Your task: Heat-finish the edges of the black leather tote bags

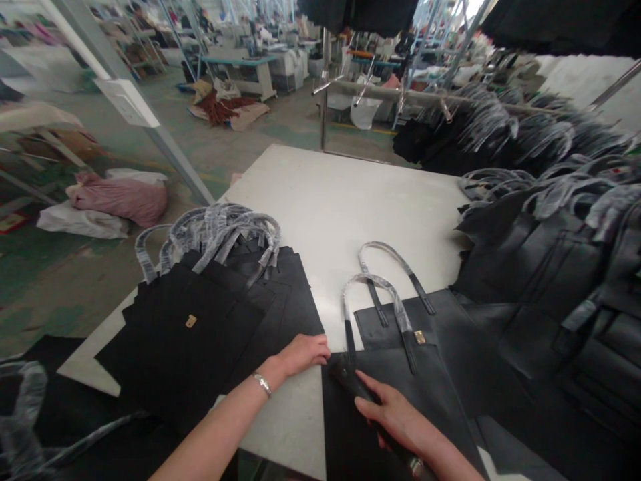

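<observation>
My right hand is wrapped round a black handheld tool, whose tip lies over the top edge of a black bag panel near the base of its plastic-wrapped handle. Just left of it, my left hand has its fingers curled together at the left edge of that panel; what they hold, if anything, is hidden. A second handled panel with a gold clasp lies behind. Left of my hands is a fanned stack of black panels with wrapped handles and a gold clasp.
The white table extends ahead. A large pile of black bag pieces borders it on the right. A metal rail stands beyond, and a grey post slants at the left. Pink and white sacks lie on the floor.
</observation>
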`<state>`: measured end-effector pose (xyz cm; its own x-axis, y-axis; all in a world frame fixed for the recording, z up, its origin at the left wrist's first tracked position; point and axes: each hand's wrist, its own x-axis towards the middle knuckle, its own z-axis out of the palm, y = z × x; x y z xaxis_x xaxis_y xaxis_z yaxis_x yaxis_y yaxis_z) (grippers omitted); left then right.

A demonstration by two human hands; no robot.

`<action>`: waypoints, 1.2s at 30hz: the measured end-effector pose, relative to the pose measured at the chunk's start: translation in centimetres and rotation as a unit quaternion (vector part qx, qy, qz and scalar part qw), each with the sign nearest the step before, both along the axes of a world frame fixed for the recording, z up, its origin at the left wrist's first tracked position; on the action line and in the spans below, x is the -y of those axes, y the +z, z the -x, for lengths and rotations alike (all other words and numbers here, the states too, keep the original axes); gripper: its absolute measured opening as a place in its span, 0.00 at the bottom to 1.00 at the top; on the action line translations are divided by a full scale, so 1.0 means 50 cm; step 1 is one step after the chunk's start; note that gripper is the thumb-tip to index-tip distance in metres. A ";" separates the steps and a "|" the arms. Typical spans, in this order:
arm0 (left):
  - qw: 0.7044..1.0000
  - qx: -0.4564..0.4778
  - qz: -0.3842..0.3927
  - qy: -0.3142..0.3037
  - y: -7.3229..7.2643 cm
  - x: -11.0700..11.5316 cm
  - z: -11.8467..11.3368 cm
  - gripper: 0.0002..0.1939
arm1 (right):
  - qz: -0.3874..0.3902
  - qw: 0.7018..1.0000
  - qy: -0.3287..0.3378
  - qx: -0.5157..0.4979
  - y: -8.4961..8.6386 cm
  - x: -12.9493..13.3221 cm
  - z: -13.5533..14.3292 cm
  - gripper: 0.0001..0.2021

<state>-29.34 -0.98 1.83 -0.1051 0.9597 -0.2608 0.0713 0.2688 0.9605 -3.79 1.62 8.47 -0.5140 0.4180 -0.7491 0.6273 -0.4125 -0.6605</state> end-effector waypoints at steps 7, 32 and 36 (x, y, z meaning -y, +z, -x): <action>0.986 -0.099 -0.037 -0.131 -0.019 -0.028 0.007 0.11 | -0.026 0.999 0.018 0.004 -0.001 0.002 -0.006 0.31; 0.869 -0.428 -0.236 -0.078 -0.103 0.254 -0.170 0.14 | -0.044 0.997 0.047 0.035 0.006 0.021 0.018 0.31; 0.858 -0.444 -0.248 -0.070 -0.110 0.253 -0.176 0.14 | -0.057 0.994 0.077 0.057 0.023 0.011 0.073 0.32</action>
<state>-20.56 -13.61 -3.69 0.0738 0.9488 0.3071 0.8327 -0.2281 0.5046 -7.46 1.07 9.63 -0.4927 0.4270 -0.7583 0.7506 -0.2324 -0.6186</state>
